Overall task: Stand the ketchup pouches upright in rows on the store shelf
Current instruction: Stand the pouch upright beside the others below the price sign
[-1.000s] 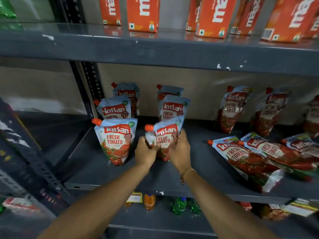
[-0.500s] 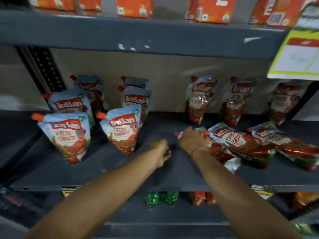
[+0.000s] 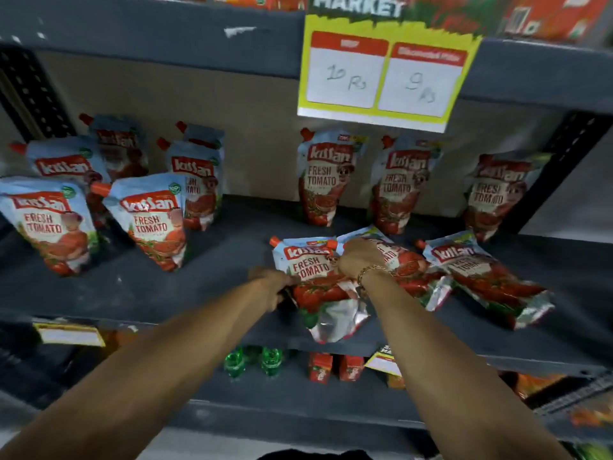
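Several ketchup pouches stand upright in rows on the left of the grey shelf (image 3: 205, 287), the nearest being a front pouch (image 3: 152, 224). Three more pouches (image 3: 326, 180) lean against the back wall. Three pouches lie flat at the right. My left hand (image 3: 273, 283) grips the left edge of the nearest flat pouch (image 3: 315, 287). My right hand (image 3: 358, 258) grips that pouch's upper right side and partly covers the middle flat pouch (image 3: 411, 270). A third flat pouch (image 3: 481, 277) lies apart to the right.
A yellow price card (image 3: 388, 74) hangs from the upper shelf edge above the back pouches. Orange cartons stand on the top shelf. Green bottles (image 3: 253, 360) and red juice boxes (image 3: 331, 368) sit on the shelf below. A dark upright post (image 3: 564, 154) bounds the right.
Both hands left the standing pouch at the left and moved right. They now hold the nearest flat pouch. The view has panned right and the price card came into sight.
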